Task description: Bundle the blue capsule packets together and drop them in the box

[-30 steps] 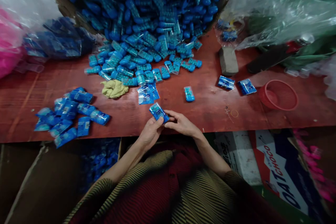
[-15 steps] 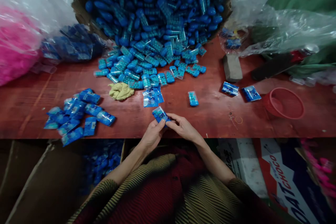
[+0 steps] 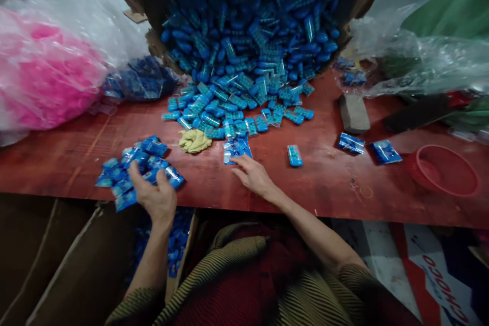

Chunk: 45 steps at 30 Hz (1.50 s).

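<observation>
My left hand (image 3: 156, 196) is over the near edge of a pile of blue wrapped packets (image 3: 155, 146), its fingers and thumb apart with no packet seen in its grasp. Part of the pile is hidden behind it. With fingers stretched out, my right hand (image 3: 255, 177) reaches to the near edge of a small stack of flat blue printed sleeves (image 3: 239, 147); its fingertips appear to touch them. To the right of that hand lies a single clear-topped case of blue beads (image 3: 294, 156). A crumpled yellow cloth (image 3: 194, 141) rests left of the sleeves.
Many bead cases (image 3: 237, 97) spill from a large cardboard box (image 3: 153, 43) at the back. On the right are two blue packets (image 3: 385, 152), a grey block (image 3: 354, 113) and a red basket (image 3: 443, 170). A bag of pink items (image 3: 57, 79) stands at left.
My hands have parted. The left went leftward to the pile and let go of the packet it held with the right; the right moved up to the flat sleeves. The view shifted left.
</observation>
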Motion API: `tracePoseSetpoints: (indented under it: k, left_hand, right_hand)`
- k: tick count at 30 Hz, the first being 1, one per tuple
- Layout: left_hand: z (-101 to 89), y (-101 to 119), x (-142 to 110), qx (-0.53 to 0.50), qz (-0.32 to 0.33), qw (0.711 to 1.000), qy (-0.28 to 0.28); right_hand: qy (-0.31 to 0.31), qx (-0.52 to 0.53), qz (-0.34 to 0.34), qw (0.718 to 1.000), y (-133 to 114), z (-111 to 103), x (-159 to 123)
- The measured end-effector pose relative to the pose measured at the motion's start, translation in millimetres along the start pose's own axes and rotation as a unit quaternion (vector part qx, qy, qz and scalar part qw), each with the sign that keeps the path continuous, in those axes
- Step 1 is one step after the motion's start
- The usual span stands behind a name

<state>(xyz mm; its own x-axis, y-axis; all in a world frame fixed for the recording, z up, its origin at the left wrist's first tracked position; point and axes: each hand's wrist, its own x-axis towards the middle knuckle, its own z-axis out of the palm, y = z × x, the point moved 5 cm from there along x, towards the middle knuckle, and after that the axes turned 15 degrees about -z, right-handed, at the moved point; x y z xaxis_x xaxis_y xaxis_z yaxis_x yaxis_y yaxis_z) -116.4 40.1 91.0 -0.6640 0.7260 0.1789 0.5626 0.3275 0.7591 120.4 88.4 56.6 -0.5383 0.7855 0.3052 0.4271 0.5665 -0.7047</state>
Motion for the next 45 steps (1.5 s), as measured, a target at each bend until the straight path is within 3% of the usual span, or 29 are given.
tracePoseSetpoints:
  k: [2, 4, 7, 11, 15, 18, 21, 24, 27, 29, 31, 33, 35, 39, 42, 45]
  left_hand:
    - [11.1, 10, 7, 0.026, 0.029, 0.999, 0.001]
    - [33.4, 17, 19, 0.054, 0.057, 0.996, -0.036]
    - [70.3, 15, 45, 0.08, 0.038, 0.992, -0.094]
    - [110.8, 2, 59, 0.024, -0.007, 0.982, -0.188]
    - [123.6, -8, 37, 0.005, 0.012, 0.983, -0.184]
    - [123.8, -10, 24, 0.018, 0.021, 0.984, -0.174]
    - [119.2, -6, 17, 0.038, 0.014, 0.989, -0.142]
    - [112.7, 7, 2, 0.036, 0.025, 0.992, -0.121]
    - [105.6, 21, -29, -0.043, 0.042, 0.988, -0.141]
    - [103.2, 23, -48, -0.118, -0.008, 0.979, -0.169]
    - [106.4, 18, -62, -0.191, -0.122, 0.951, -0.209]
    - [115.2, 15, -73, -0.255, -0.241, 0.897, -0.27]
    - [124.1, 18, -81, -0.304, -0.315, 0.835, -0.332]
    - [129.1, 28, -88, -0.379, -0.374, 0.766, -0.361]
    - [127.7, 32, -91, -0.423, -0.385, 0.735, -0.364]
    - [127.5, 34, -93, -0.438, -0.374, 0.724, -0.38]
  right_hand:
    - [-0.033, -0.035, -0.045, 0.998, -12, 20, 32]
    - [-0.07, -0.067, -0.08, 0.992, -19, 45, 66]
    - [-0.113, -0.111, -0.081, 0.984, -13, 82, 105]
    - [-0.149, -0.145, -0.098, 0.973, 1, 104, 113]
    - [-0.205, -0.121, -0.13, 0.962, 8, 82, 81]
    - [-0.182, -0.138, -0.112, 0.967, 18, 43, 54]
    - [-0.114, -0.208, -0.029, 0.971, 38, 10, 31]
    - [-0.088, -0.235, 0.006, 0.968, 51, 4, 16]
    - [-0.06, -0.239, 0.018, 0.969, 56, 8, 12]
    - [-0.044, -0.242, 0.017, 0.969, 55, 8, 11]
    - [-0.021, -0.243, 0.011, 0.97, 48, 3, 9]
    - [0.01, -0.246, -0.002, 0.969, 36, -3, 5]
    - [0.031, -0.244, -0.015, 0.969, 21, -8, -2]
    - [0.054, -0.177, -0.006, 0.983, 4, -8, -17]
    - [0.138, -0.021, 0.042, 0.989, 10, -10, -23]
    - [0.206, 0.205, 0.132, 0.948, 27, -7, -26]
